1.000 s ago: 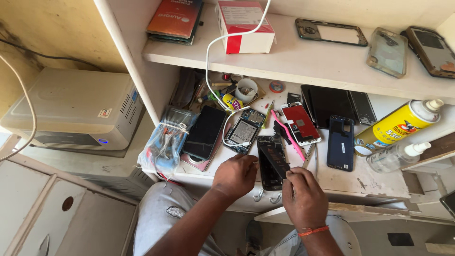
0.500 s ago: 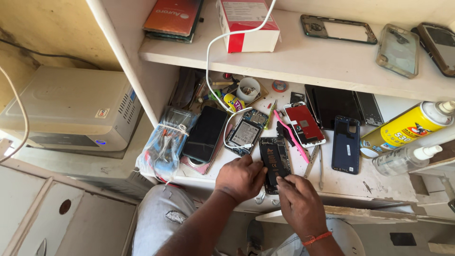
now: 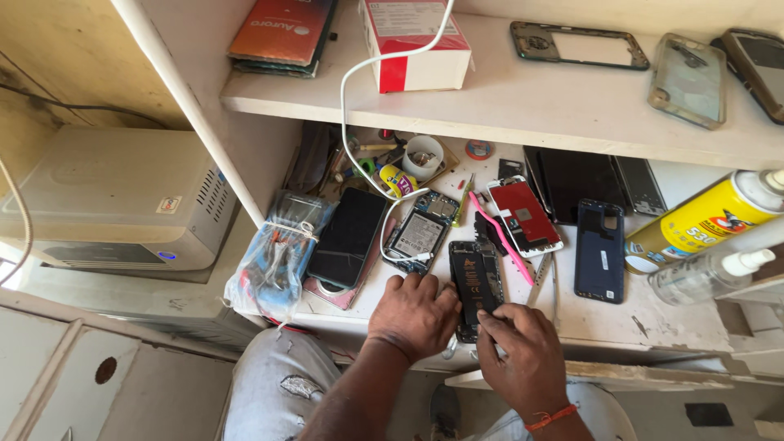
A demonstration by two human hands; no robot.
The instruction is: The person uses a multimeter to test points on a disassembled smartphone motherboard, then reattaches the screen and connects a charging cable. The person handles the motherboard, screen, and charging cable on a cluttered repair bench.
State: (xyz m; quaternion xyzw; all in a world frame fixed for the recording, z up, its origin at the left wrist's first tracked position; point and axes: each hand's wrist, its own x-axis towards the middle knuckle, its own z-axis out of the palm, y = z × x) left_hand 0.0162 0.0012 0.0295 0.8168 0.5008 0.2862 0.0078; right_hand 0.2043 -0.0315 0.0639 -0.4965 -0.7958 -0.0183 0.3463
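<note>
Opened phone (image 3: pixel 474 286) on the bench

Black, back cover off, battery showing; it lies flat, long axis running from six to twelve o'clock, near the bench's front edge.

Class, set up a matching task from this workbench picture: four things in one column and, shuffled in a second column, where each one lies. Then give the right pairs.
Things
1. red and white box
2. yellow spray can
3. opened phone
4. clear plastic bag of tools

Places
A. at the left edge of the bench, hanging over it
B. on its side at the right end of the bench
C. on the upper shelf, with a white cable across it
D. between the left hand and the right hand

Pairs: 1-C, 2-B, 3-D, 4-A
</note>
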